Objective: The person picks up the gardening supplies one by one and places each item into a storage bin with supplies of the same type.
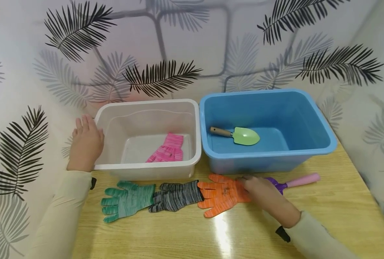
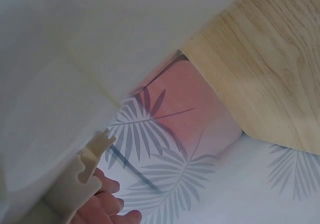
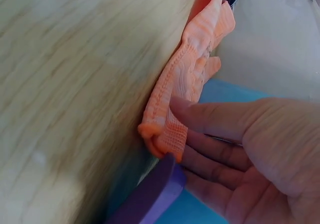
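Observation:
My right hand (image 1: pixel 260 189) pinches the cuff of an orange knit glove (image 1: pixel 222 194) lying palm-down on the table. In the right wrist view its thumb (image 3: pixel 200 114) presses one side of the cuff, with the fingers on the other. A purple trowel (image 1: pixel 277 185) with a pink handle lies just beyond that hand. Left of the orange glove lie a grey-black glove (image 1: pixel 177 196) and a green glove (image 1: pixel 128 199), end to end. My left hand (image 1: pixel 86 142) rests at the left rim of the white bin (image 1: pixel 146 169), fingers extended.
A pink glove (image 1: pixel 169 149) lies inside the white bin. Right beside it stands a blue bin (image 1: pixel 253 163) holding a green trowel (image 1: pixel 246 136) with a wooden handle. Both stand on a wooden table (image 1: pixel 146 237) against a leaf-patterned cloth (image 1: pixel 185 43).

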Action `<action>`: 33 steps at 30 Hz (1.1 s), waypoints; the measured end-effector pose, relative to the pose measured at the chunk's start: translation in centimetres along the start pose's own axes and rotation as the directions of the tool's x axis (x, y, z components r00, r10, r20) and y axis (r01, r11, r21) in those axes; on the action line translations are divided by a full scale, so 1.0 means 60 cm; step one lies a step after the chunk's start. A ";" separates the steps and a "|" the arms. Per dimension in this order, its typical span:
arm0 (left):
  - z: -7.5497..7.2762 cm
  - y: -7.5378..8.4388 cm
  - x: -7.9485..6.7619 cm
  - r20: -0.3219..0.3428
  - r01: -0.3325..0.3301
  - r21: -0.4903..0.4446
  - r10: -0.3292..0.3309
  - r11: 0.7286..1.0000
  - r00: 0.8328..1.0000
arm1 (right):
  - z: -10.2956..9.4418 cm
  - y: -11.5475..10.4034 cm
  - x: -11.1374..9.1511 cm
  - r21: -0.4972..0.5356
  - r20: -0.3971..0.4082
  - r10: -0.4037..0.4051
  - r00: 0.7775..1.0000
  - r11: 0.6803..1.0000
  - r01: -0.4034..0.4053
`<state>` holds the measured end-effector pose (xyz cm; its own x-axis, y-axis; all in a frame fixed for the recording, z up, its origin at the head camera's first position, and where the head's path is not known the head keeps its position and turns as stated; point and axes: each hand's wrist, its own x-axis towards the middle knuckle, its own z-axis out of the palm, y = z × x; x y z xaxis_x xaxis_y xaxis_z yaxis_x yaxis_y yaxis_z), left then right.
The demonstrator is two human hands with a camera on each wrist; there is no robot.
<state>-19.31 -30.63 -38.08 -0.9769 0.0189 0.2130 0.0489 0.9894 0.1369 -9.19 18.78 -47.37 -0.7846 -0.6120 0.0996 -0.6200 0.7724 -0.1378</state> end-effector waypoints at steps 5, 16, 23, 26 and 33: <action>0.003 -0.002 0.001 0.025 0.012 0.006 -0.013 1.000 1.000 | 0.007 -0.003 0.002 -0.008 -0.003 0.016 1.000 1.000 -0.016; -0.004 0.005 -0.002 0.026 0.017 0.008 -0.017 1.000 1.000 | -0.024 -0.014 0.008 0.257 0.142 0.078 0.987 0.960 -0.113; -0.003 0.003 -0.002 0.030 0.013 0.001 -0.013 1.000 0.999 | -0.045 -0.011 0.012 0.344 0.251 0.135 0.958 0.913 -0.219; -0.003 0.001 -0.003 0.031 0.019 -0.001 -0.019 1.000 0.999 | -0.048 -0.005 0.011 0.378 0.278 0.127 0.952 0.897 -0.230; 0.000 0.000 -0.002 0.024 0.012 -0.001 -0.012 1.000 1.000 | -0.057 0.010 0.000 0.530 0.334 0.035 0.942 0.819 -0.218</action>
<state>-19.19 -30.66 -38.11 -0.9822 0.0106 0.1877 0.0375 0.9894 0.1400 -9.56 19.81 -44.08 -0.7581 -0.6065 -0.2398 -0.3330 0.6761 -0.6572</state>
